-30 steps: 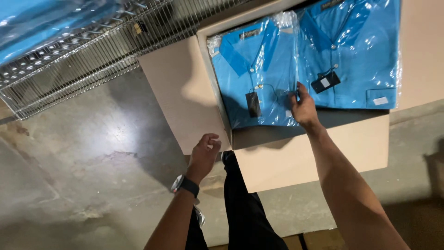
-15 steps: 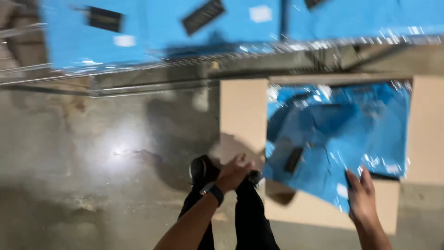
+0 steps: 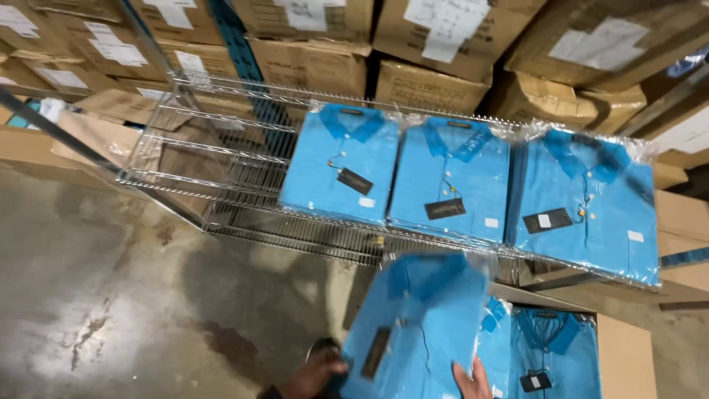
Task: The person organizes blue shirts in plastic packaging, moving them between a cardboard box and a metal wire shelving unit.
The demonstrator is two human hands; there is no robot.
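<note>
I hold a folded blue polo shirt in a clear plastic bag (image 3: 413, 325) up in front of me. My left hand (image 3: 314, 373) grips its lower left edge and my right hand (image 3: 473, 380) grips its lower right edge. Behind it, an open cardboard box (image 3: 624, 358) on the floor shows more bagged blue shirts (image 3: 550, 347). Above, three bagged blue shirts lie side by side on a wire shelf (image 3: 221, 177): left (image 3: 343, 162), middle (image 3: 450, 177), right (image 3: 587, 199).
Stacked cardboard boxes (image 3: 436, 44) fill the racks behind the wire shelf. The shelf's left half holds no shirts. Stained concrete floor (image 3: 111, 295) spreads to the left and below.
The view has swung up from the floor box to the wire shelf. Both hands, earlier at the box, now lift one bagged shirt out of it.
</note>
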